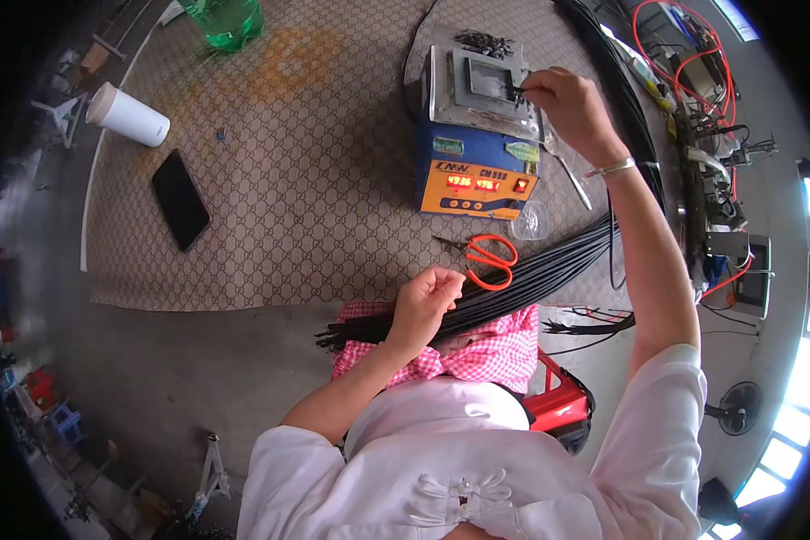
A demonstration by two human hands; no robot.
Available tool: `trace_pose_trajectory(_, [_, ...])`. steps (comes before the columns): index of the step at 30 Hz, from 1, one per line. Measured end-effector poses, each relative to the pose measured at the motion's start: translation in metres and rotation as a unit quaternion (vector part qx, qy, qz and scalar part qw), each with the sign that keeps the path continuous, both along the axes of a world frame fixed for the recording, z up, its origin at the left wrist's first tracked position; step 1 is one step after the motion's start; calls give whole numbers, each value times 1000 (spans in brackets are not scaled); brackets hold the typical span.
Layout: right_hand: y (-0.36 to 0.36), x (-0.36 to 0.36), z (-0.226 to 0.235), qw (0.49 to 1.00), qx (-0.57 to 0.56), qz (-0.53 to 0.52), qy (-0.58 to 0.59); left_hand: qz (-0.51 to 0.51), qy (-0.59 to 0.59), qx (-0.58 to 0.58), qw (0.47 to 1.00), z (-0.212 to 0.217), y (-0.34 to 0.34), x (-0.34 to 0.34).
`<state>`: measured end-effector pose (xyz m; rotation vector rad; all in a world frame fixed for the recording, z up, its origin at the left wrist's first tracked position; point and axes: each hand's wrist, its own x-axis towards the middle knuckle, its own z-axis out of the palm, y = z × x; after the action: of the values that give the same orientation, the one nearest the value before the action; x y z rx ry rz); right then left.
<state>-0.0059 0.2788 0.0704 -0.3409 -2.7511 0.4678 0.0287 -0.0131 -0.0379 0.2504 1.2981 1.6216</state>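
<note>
Our right hand pinches one thin black wire at the solder pot, 1 o'clock; left hand fingers close around the wire bundle on the lap (light, floppy; we grip near ends).

right hand at solder pot

Place: you're in a small wiring workshop.
Signs: solder pot with red digits on your bench, black cable bundle, red wires along the right edge.
</note>
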Motion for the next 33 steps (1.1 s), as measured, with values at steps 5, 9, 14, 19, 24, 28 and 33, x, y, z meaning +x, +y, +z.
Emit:
trace_pose_trajectory(5, [3,-6,-4,999,28,0,-25,-1,-10,-2,1000,-3,-1,-2])
trace_pose_trajectory(9, [0,-8,-5,998,46,-10,-46,-3,-11,-1,1000,-5,-2,-2])
trace_pose_trajectory(14, [0,-9,-7,997,65,-12,-47,1,-15,-1,1000,-7,-2,-2])
trace_pose_trajectory(19, [0,-9,-6,997,57,-4,-47,0,-14,3,1000,-6,-3,-2])
trace_pose_trajectory(24, [2,-10,-3,997,57,13,-43,-2,-19,1,1000,-6,-2,-3])
trace_pose_trajectory(28, [0,-9,4,997,58,4,-49,0,-21,10,1000,-6,-3,-3])
trace_pose_trajectory(33, [3,-8,2,997,64,0,-46,-2,-15,10,1000,-6,-3,-3])
